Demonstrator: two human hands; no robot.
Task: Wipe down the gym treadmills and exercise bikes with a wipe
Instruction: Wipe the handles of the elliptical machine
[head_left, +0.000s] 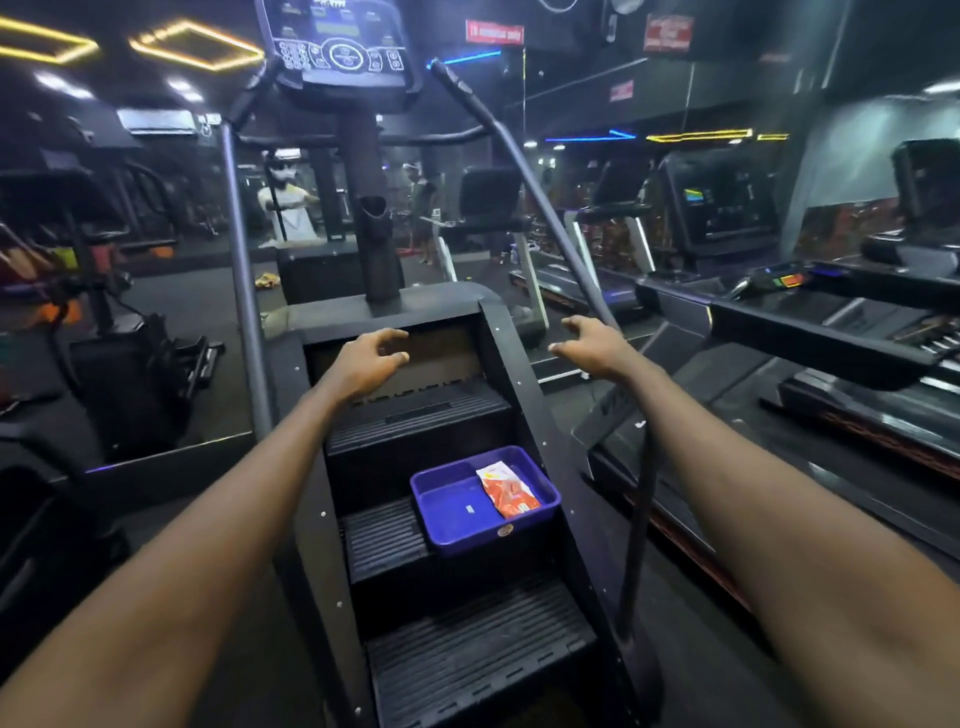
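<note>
A black stair-climber machine (415, 415) stands straight ahead, its console (337, 47) at the top. On a middle step sits a blue plastic tray (457, 512) holding an orange and white wipes packet (506, 491). My left hand (366, 358) hovers over the upper steps with loosely curled fingers and holds nothing. My right hand (592, 345) is stretched out beside the right handrail (545, 208), fingers relaxed and empty. Both arms reach forward above the tray.
Treadmills (831, 338) line the right side, one with a lit console (722, 208). A mirror wall ahead reflects a person. An exercise bike (119, 338) stands at the left. The left handrail (241, 286) rises beside my left arm.
</note>
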